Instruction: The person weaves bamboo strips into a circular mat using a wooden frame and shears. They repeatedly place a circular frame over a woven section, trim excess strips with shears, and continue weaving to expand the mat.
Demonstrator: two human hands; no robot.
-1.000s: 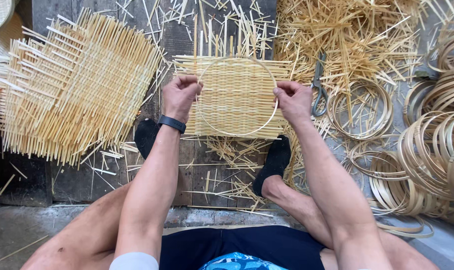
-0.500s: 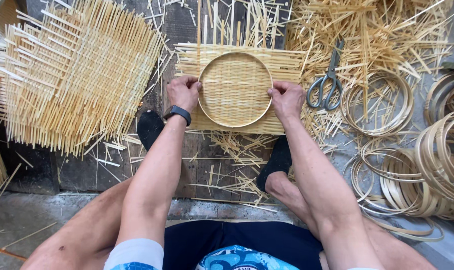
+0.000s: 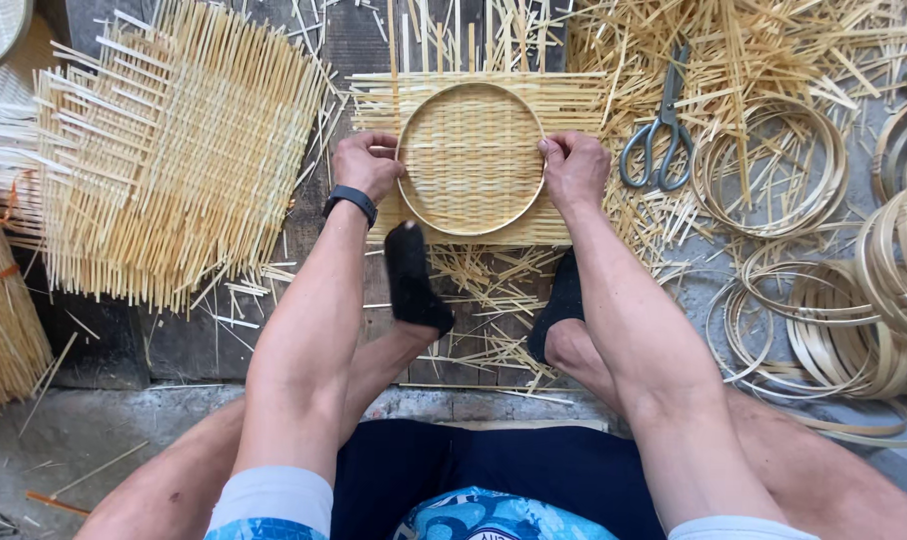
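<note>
A square woven bamboo mat (image 3: 574, 105) lies on the dark wooden boards in front of me. A round bamboo hoop (image 3: 471, 90) rests flat on top of it. My left hand (image 3: 366, 163) grips the hoop's left side, and a black band sits on that wrist. My right hand (image 3: 574, 168) grips the hoop's right side with the thumb on the rim. My left foot in a black sock (image 3: 412, 280) is raised toward the mat's near edge. The right foot (image 3: 559, 305) rests below the mat.
A bigger woven mat (image 3: 174, 150) with loose strip ends lies at the left. Scissors (image 3: 659, 135) lie right of the hoop among scattered bamboo strips (image 3: 774, 50). Several bamboo rings (image 3: 854, 310) are piled at the right. A bundle of strips (image 3: 4, 310) stands at the far left.
The hoop was held tilted above the mat and now lies flat on it. My hands came down with it. My left foot has lifted toward the mat's near edge.
</note>
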